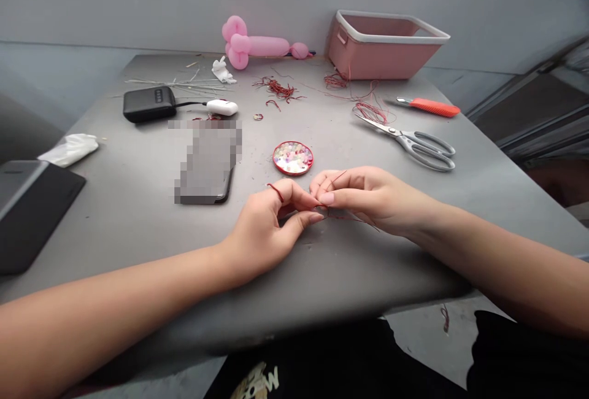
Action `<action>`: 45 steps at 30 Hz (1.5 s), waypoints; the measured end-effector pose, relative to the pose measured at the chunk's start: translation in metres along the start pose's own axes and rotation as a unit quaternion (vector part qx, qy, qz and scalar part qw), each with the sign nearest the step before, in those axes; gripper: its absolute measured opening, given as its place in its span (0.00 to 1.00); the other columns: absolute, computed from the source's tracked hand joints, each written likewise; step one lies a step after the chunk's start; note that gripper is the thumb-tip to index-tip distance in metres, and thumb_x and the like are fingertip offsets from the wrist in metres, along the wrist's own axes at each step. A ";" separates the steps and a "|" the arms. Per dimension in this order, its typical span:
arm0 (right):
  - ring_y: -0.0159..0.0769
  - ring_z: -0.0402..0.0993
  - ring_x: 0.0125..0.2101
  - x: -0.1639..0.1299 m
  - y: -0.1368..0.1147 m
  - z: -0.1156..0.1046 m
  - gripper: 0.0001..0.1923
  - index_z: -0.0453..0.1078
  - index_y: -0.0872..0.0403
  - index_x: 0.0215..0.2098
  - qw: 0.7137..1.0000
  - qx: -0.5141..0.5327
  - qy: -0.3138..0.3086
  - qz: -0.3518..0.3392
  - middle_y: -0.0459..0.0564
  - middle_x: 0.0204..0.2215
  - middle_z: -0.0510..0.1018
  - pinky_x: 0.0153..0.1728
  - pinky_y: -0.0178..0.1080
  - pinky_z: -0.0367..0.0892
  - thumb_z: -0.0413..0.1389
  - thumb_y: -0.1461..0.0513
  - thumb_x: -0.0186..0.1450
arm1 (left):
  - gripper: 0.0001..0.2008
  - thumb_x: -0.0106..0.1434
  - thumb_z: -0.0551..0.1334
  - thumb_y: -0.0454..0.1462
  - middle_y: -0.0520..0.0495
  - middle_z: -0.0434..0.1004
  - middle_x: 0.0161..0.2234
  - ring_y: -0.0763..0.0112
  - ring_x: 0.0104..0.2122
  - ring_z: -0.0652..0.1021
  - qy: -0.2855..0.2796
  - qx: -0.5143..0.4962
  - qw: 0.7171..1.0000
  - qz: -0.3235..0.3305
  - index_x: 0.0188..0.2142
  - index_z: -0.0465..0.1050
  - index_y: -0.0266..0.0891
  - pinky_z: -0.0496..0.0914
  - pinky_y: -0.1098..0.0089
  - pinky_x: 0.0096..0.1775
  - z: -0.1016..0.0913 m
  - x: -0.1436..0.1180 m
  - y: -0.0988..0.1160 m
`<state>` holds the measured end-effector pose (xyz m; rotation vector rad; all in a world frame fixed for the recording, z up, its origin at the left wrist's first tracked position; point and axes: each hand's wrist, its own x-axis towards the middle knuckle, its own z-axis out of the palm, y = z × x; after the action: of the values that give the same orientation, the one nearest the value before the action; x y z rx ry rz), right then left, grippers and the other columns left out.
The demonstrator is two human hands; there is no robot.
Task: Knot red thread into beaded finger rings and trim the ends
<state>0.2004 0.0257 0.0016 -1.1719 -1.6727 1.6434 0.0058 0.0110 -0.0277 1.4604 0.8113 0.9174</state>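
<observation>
Left hand (267, 227), right hand (368, 199): red thread (343, 216) pinched between their fingers (322, 198).

The phone (205, 162) left of centre is blurred into blocks, so its screen cannot be read. A dark flat case (32, 212) at the left edge is cut off by the frame. Where the left hand (267, 230) and right hand (368, 196) meet at centre, the red thread (276, 190) vanishes between the fingertips; whatever they pinch is too small to tell. The beads in the round dish (293, 158) blur together. Both forearms run out of the lower corners.
</observation>
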 end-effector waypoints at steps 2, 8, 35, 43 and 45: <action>0.32 0.67 0.31 0.001 0.001 0.002 0.09 0.71 0.56 0.26 0.999 0.027 -0.008 0.021 0.48 0.31 0.72 0.32 0.37 0.63 0.58 0.59 0.60 | 0.04 0.59 0.66 0.32 0.49 0.79 0.33 0.68 0.36 0.80 -0.002 0.012 1.000 0.007 0.32 0.70 0.39 0.75 0.68 0.41 0.000 0.000 0.000; 0.36 0.70 0.32 -0.007 -0.003 0.006 0.12 0.71 0.53 0.24 0.919 -0.224 0.286 -0.156 0.50 0.31 0.75 0.36 0.42 0.67 0.59 0.56 0.63 | 0.09 0.57 0.69 0.38 0.50 0.78 0.30 0.71 0.32 0.79 0.030 -0.014 0.998 -0.054 0.33 0.71 0.38 0.74 0.71 0.36 -0.002 0.004 0.003; 0.35 0.63 0.28 -0.012 0.010 0.025 0.05 0.76 0.55 0.34 0.755 -0.491 0.265 -0.344 0.48 0.27 0.79 0.32 0.41 0.69 0.57 0.68 0.65 | 0.06 0.60 0.66 0.35 0.47 0.81 0.36 0.71 0.37 0.82 0.043 0.057 0.997 0.001 0.36 0.72 0.36 0.76 0.70 0.44 -0.001 -0.002 0.000; 0.38 0.68 0.38 -0.014 0.005 0.021 0.05 0.75 0.51 0.34 0.872 -0.379 0.216 -0.220 0.49 0.33 0.74 0.39 0.42 0.66 0.56 0.65 0.65 | 0.02 0.61 0.63 0.32 0.53 0.77 0.32 0.75 0.34 0.79 0.043 0.120 0.991 0.036 0.35 0.73 0.38 0.77 0.74 0.41 -0.003 0.001 0.006; 0.38 0.69 0.38 -0.013 0.001 0.018 0.05 0.74 0.51 0.32 0.915 -0.321 0.180 -0.163 0.48 0.33 0.74 0.40 0.43 0.65 0.56 0.63 0.65 | 0.02 0.61 0.63 0.32 0.53 0.78 0.33 0.76 0.35 0.80 0.037 0.109 0.993 0.038 0.35 0.73 0.38 0.76 0.75 0.42 -0.002 0.000 0.006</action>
<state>0.1924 0.0054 0.0006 -1.2870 -2.0728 0.6275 0.0036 0.0116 -0.0219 1.6645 0.9389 0.9693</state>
